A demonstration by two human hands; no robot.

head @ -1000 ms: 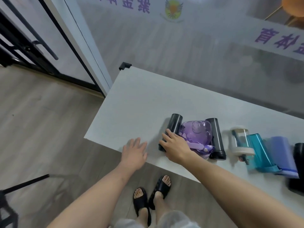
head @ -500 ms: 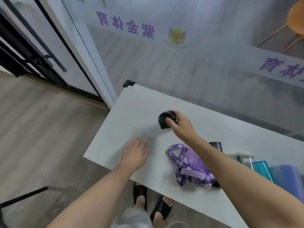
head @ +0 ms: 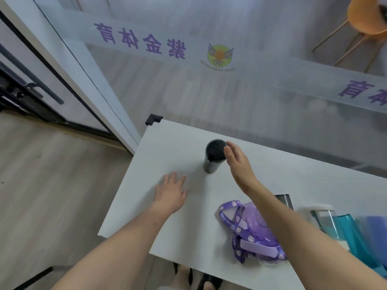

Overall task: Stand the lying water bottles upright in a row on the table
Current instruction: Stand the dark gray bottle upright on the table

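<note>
A black bottle [head: 213, 155] stands upright near the far left part of the white table [head: 171, 151]. My right hand [head: 238, 164] hovers just right of it, fingers spread, holding nothing. My left hand [head: 170, 193] rests flat on the table near the front edge, fingers apart. A purple bottle with a printed strap [head: 251, 229] lies on its side under my right forearm. Behind the forearm lies a dark bottle [head: 283, 200]. A clear bottle with a white cap [head: 322, 216], a teal bottle [head: 351, 233] and a blue one [head: 377, 222] lie at the right.
A glass wall with purple lettering [head: 140, 38] runs behind the table. A black corner guard [head: 153, 118] caps the table's far left corner. A door frame [head: 69, 65] stands at the left. An orange chair [head: 366, 19] shows beyond the glass. My feet in sandals [head: 196, 277] are below the front edge.
My right hand has let go of the black bottle, which now stands upright on the table, and its fingers have spread. The left hand has stayed flat in place.
</note>
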